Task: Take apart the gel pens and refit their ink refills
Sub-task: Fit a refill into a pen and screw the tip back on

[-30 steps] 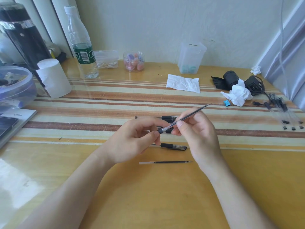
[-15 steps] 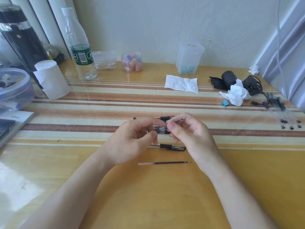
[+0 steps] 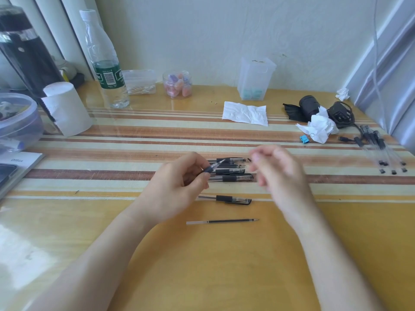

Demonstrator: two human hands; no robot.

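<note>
what changed: a second ago the right hand was feeding a refill into the pen (image 3: 212,167), with most of it sticking out. Now it's all the way in, with just the point poking out past the dark grip.
right hand (image 3: 278,176): has let go and pulled off to the right. It's blurry, but the fingers look loosely curled with nothing in them.
left hand (image 3: 175,187): grasping the pen by the grip, thumb and fingers pinched round it, tip aimed up and right. It's held just above the pile.
what that means: I'd say this one's refill is back in. I can't tell if the nose cone is on yet, so that may be the next bit. There's a tiny dark piece (image 3: 249,159) by the pile that could be it, not sure.
pens in hand: 1
pile (image 3: 231,178): 3 pens for sure, lying side by side on the striped mat (image 3: 112,131). There may be a 4th, since they overlap.
lone pen (image 3: 226,199): 1, at the near edge of the mat, just below the pile.
loose refill (image 3: 222,221): 1, on the bare table (image 3: 202,265) nearer me, point to the right. It probably belongs to one of the remaining pens.
far right bundle (image 3: 377,144): clear pens or barrels. I count about 6 dark end bits, too small to be sure.
progress guess: partway, plenty left.
</note>
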